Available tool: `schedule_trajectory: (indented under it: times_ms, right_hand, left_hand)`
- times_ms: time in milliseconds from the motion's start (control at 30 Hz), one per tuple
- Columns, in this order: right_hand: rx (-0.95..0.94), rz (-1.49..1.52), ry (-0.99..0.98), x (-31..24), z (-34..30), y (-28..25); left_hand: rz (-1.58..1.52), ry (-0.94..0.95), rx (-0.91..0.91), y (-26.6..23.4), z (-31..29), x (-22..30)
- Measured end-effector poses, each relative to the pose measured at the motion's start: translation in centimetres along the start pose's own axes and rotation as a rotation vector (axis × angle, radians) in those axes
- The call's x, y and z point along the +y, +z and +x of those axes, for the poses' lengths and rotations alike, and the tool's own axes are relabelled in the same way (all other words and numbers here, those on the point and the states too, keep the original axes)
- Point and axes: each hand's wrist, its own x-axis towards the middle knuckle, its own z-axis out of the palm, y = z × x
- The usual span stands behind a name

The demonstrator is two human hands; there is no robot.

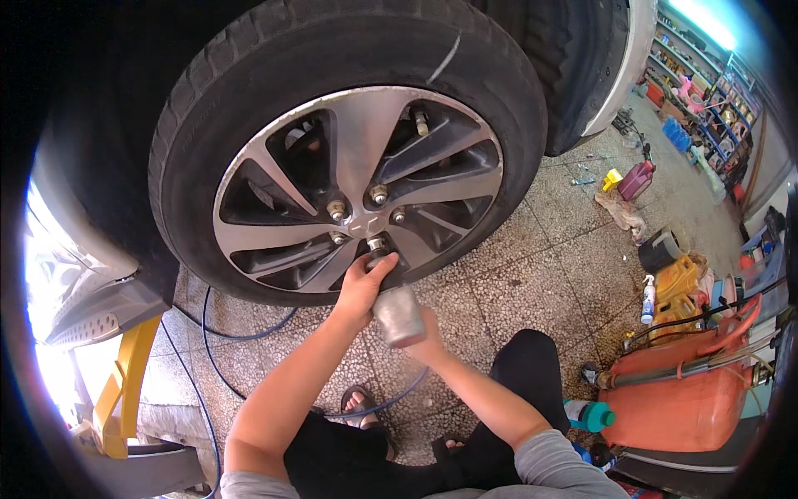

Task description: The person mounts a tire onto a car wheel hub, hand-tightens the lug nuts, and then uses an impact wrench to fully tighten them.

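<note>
A grey impact wrench point(397, 316) is in both my hands, pointed up at the car wheel point(359, 137). My left hand point(362, 287) is wrapped round its front end, thumb on top, just behind the socket point(377, 245). Behind the wrench body, my right hand point(428, 337) grips it low down; most of those fingers are hidden. The socket is at the lowest lug position, near the hub cap point(366, 225); whether a nut sits inside cannot be seen. Other lug nuts point(379, 195) show around the hub. The alloy rim carries a black tyre point(249, 62).
An air hose point(205, 333) curls across the tiled floor point(532, 274). A yellow lift arm point(125, 378) stands at left. On the right are an orange tank point(682, 391), yellow jugs point(677, 283), a spray bottle point(648, 299), a black bucket point(661, 251) and a teal-capped bottle point(592, 415).
</note>
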Motion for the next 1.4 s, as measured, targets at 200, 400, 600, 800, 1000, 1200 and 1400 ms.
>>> schedule_trajectory:
  times_ms: [200, 400, 600, 800, 1000, 1200, 1400]
  right_hand:
    - [0.109, 0.805, 0.326, 0.9, 1.8, 0.2]
    - [-0.082, 0.080, 0.213, 0.0, 1.4, -0.2]
    - [-0.120, 0.174, 0.123, -0.1, 1.2, -0.4]
    - [-0.095, 0.119, 0.170, -1.2, 1.2, -0.4]
    - [-0.029, 0.130, 0.028, -0.3, -0.2, 0.2]
    - [-0.038, -0.128, 0.076, 1.0, 1.2, 1.3]
    - [0.003, 0.075, -0.032, -4.5, -1.3, 2.2]
  left_hand:
    - [0.012, 0.058, 0.034, 0.6, 0.8, 0.1]
    - [0.028, 0.084, 0.039, 0.8, 0.6, 0.1]
    - [0.046, 0.059, 0.034, 0.3, 0.6, -0.1]
    - [0.080, 0.019, 0.055, 0.6, 0.6, 1.0]
    - [0.021, -0.048, 0.043, -0.1, 0.8, 1.2]
    - [0.242, 0.113, 0.073, -0.1, 0.1, -0.6]
    - [0.185, 0.014, 0.022, -0.9, -4.0, 3.2]
